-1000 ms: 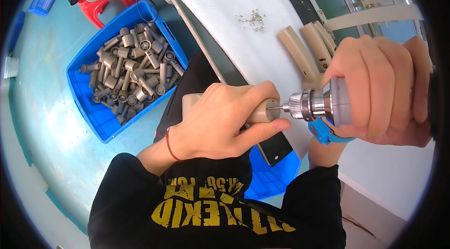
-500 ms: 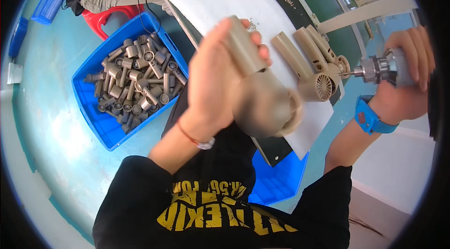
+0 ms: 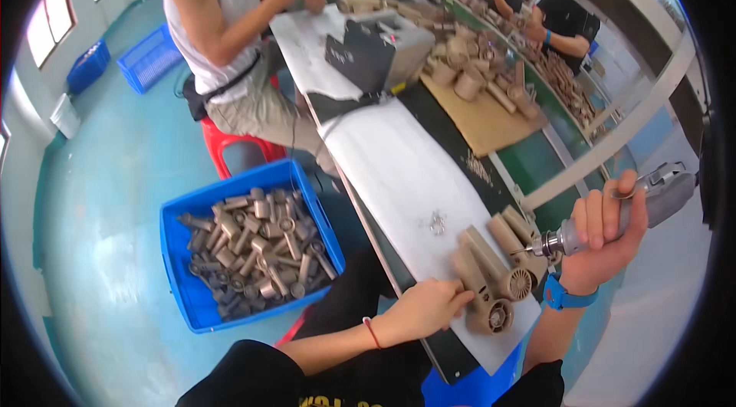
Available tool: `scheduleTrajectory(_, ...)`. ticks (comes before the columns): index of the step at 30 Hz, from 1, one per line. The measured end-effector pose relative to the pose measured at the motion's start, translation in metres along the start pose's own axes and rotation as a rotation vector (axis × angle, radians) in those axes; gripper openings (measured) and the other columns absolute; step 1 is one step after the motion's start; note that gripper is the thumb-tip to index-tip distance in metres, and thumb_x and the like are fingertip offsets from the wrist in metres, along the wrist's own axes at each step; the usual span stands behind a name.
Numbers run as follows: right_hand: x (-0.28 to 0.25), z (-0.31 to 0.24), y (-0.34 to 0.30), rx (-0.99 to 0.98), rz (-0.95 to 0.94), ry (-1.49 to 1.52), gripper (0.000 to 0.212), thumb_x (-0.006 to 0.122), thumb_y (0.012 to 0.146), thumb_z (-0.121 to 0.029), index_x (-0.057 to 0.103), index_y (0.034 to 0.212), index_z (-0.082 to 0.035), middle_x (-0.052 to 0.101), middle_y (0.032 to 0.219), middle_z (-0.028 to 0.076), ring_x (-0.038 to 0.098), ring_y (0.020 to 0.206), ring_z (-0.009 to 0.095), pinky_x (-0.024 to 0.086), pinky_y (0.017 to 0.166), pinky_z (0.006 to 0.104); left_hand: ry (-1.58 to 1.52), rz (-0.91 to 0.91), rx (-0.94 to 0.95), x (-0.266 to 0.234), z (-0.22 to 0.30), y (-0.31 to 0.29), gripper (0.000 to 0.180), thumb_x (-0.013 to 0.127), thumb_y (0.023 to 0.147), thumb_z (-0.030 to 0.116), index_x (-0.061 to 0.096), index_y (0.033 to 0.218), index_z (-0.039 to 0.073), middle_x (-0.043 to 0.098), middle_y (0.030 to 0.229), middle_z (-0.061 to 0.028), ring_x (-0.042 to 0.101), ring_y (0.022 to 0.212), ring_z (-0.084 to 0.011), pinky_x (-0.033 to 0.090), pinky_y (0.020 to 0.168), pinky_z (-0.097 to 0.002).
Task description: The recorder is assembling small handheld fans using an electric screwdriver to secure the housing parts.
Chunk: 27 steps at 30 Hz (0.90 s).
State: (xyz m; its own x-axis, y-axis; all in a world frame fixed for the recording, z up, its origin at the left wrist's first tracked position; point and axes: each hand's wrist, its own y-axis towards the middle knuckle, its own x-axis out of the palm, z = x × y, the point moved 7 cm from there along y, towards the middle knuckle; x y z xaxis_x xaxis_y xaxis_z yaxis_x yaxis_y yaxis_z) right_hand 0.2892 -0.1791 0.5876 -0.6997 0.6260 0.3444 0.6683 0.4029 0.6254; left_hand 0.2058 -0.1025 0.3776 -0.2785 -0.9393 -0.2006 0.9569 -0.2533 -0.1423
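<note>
My left hand [image 3: 425,311] is closed at the side of the nearest beige handheld fan [image 3: 477,284], with thumb and fingertips against its handle. That fan lies on the white sheet at the table's near end. Beside it are a second handheld fan [image 3: 502,269] with a round slotted grille and others partly hidden behind. My right hand [image 3: 602,231] is wrapped round a grey electric screwdriver [image 3: 663,192]. Its thin bit points left, over the farther fans. A small pile of screws [image 3: 435,223] rests on the white sheet [image 3: 383,142] beyond the fans.
A blue crate [image 3: 176,277] full of beige fan parts stands on the floor at left. Across the table sits a person [image 3: 222,31] beside a grey machine [image 3: 376,54]. More parts lie on a cardboard sheet [image 3: 491,127]. A pale metal frame bar [image 3: 613,139] crosses at right.
My left hand has brought the fan down from in front of me onto the sheet beside the others. The view has tilted up, and the screwdriver now sits lower, close above the fans.
</note>
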Motion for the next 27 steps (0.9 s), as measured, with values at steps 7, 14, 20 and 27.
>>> scheduleTrajectory(7,-0.005,0.009,0.013,0.008,0.039,-0.007,0.02,0.04,0.098,-0.022,0.045,0.092,-0.004,0.033,0.054,-0.003,0.031,0.038,0.006,0.03,0.037,0.0218,-0.246,-0.395,0.131,-0.027,-0.01,-0.04,0.044,0.047,0.096,0.038,0.06,0.078,0.0,0.06,0.061,-0.0044,0.058,0.052,-0.0113,0.047,0.051,-0.0255)
scheduleTrajectory(14,-0.001,0.024,0.01,0.079,0.081,-0.133,0.02,0.039,0.099,-0.023,0.043,0.091,-0.005,0.032,0.053,-0.003,0.03,0.038,0.006,0.03,0.036,0.0221,0.193,0.912,-0.617,-0.096,-0.472,-0.138,0.052,0.064,0.08,0.039,0.053,0.12,0.008,0.056,0.113,-0.017,0.054,0.103,-0.032,0.048,0.077,-0.0451)
scheduleTrajectory(20,0.003,0.051,0.009,0.148,0.21,-0.151,0.02,0.04,0.099,-0.023,0.045,0.093,-0.004,0.031,0.054,-0.003,0.029,0.038,0.005,0.029,0.036,0.021,0.605,0.703,-1.122,-0.066,-0.578,-0.145,0.085,0.075,0.065,0.043,0.035,0.138,0.025,0.034,0.136,-0.0176,0.023,0.132,-0.0417,0.04,0.08,-0.063)
scheduleTrajectory(27,0.007,0.077,0.022,0.225,0.217,-0.133,0.021,0.041,0.098,-0.023,0.047,0.095,-0.003,0.032,0.054,-0.004,0.029,0.038,0.005,0.03,0.037,0.022,0.711,0.716,-0.907,-0.091,-0.529,-0.147,0.062,0.069,0.065,0.022,0.047,0.123,0.022,0.054,0.109,-0.0162,0.049,0.105,-0.0339,0.041,0.084,-0.0409)
